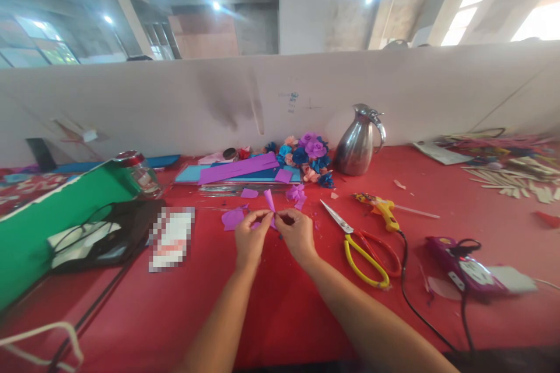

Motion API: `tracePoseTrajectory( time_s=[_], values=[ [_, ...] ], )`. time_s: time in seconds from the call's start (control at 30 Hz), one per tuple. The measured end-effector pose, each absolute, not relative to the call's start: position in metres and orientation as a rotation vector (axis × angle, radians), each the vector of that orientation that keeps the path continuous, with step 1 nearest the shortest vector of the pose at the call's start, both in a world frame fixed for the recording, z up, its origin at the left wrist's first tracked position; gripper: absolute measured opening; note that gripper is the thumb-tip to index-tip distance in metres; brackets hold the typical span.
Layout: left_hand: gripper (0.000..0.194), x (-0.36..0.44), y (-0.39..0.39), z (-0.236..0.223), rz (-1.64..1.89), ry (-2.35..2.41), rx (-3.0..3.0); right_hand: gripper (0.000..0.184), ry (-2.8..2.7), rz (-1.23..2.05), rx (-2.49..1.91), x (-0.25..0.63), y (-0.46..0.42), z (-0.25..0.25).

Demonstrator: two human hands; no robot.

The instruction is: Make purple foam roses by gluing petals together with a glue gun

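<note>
Between my two hands is a small purple paper piece (pixel 269 200), rolled narrow and standing up from the fingertips. My left hand (pixel 252 234) pinches its lower end from the left. From the other side my right hand (pixel 297 234) pinches the same lower end, fingers closed, thumbs nearly meeting. Just left of the hands lie loose purple paper petals (pixel 231 218). A purple paper flower (pixel 296 192) rests on the red table beyond my right hand. Behind them, purple paper strips (pixel 238 168) lie on blue sheets.
Right of my hands are scissors (pixel 367 247) with open blades, a yellow glue gun (pixel 382 210) with a cord, and a purple power strip (pixel 466 265). A steel jug (pixel 359 141) stands by finished paper flowers (pixel 312 154). At left are a glass jar (pixel 139 175) and a dark bag (pixel 126 227).
</note>
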State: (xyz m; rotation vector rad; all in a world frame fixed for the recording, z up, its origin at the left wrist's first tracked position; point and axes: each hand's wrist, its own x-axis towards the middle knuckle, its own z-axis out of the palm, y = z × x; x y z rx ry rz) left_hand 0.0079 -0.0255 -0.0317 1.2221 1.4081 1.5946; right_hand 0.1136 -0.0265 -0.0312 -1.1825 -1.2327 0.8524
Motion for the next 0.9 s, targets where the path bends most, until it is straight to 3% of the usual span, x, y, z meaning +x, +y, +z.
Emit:
tracePoseTrajectory(
  time_s=[0.5, 0.9],
  values=[
    [0.02, 0.014, -0.027, -0.019, 1.564, 1.215, 0.953, 0.014, -1.429, 0.566, -1.157, 0.112, -0.03, -0.035],
    [0.02, 0.006, -0.026, -0.015, 1.552, 1.206, 0.976, 0.015, -1.455, 0.548, -1.123, 0.113, -0.031, -0.034]
  ],
)
